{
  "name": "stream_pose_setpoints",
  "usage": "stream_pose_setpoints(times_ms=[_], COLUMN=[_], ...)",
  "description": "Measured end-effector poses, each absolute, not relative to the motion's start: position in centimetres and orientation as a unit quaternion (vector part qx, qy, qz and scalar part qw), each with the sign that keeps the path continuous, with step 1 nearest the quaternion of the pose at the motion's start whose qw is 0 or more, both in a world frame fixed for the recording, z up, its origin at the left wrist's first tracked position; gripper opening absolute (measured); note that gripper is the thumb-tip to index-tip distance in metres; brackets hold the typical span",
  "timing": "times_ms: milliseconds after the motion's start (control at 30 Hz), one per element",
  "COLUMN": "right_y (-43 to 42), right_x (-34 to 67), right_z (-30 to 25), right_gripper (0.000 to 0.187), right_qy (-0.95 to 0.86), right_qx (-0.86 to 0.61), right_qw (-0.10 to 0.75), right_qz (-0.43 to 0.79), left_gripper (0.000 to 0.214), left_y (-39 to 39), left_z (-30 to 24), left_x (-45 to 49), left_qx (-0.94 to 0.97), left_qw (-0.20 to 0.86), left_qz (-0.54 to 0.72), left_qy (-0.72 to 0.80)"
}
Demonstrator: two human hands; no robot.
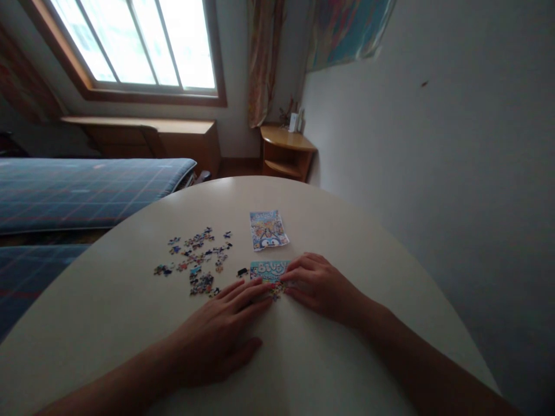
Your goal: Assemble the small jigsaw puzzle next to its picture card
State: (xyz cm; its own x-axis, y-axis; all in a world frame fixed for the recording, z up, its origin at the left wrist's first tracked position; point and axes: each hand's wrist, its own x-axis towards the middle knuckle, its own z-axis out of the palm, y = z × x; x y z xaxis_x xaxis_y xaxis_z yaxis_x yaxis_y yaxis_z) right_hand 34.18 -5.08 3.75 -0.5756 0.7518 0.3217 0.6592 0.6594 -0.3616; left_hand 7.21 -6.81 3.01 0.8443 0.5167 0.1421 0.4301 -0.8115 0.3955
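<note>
A partly joined jigsaw puzzle point(267, 269), its top strip blue with pale lettering, lies on the white round table. My left hand point(225, 323) rests flat with its fingers stretched, the fingertips at the puzzle's lower edge and the thumb apart. From the other side my right hand point(323, 289) bends its fingers together over a small puzzle piece point(276, 292) at the lower right. Fingers partly cover that piece and the puzzle's lower part. Just beyond lies a creased printed picture sheet point(267, 230). Loose puzzle pieces point(202, 282) spread to the left, with a dark piece point(241, 271) nearest the puzzle.
The round table point(347, 225) reaches close to the wall point(455, 173) on the right. Beds with plaid covers point(87, 190) stand to the left. Farther back are a wooden corner shelf point(286, 137), a long wooden cabinet point(182, 127) and a bright window point(139, 46).
</note>
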Motion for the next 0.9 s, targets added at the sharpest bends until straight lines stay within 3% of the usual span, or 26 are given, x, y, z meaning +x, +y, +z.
stream_pose_setpoints(times_ms=[700,900], right_y=[-5.6,-5.9], right_x=[33.9,33.6], right_z=[4.8,5.4], right_gripper=[0.017,0.017], right_qy=[-0.927,-0.937], right_qx=[-0.338,-0.324], right_qw=[0.141,0.107], right_qz=[-0.080,-0.081], left_gripper=[0.047,0.045], left_y=[-6.5,-6.3], left_z=[3.1,2.8], left_x=[8.2,8.5], left_qx=[0.939,0.938], left_qw=[0.143,0.134], left_qz=[0.153,0.164], left_qy=[0.271,0.275])
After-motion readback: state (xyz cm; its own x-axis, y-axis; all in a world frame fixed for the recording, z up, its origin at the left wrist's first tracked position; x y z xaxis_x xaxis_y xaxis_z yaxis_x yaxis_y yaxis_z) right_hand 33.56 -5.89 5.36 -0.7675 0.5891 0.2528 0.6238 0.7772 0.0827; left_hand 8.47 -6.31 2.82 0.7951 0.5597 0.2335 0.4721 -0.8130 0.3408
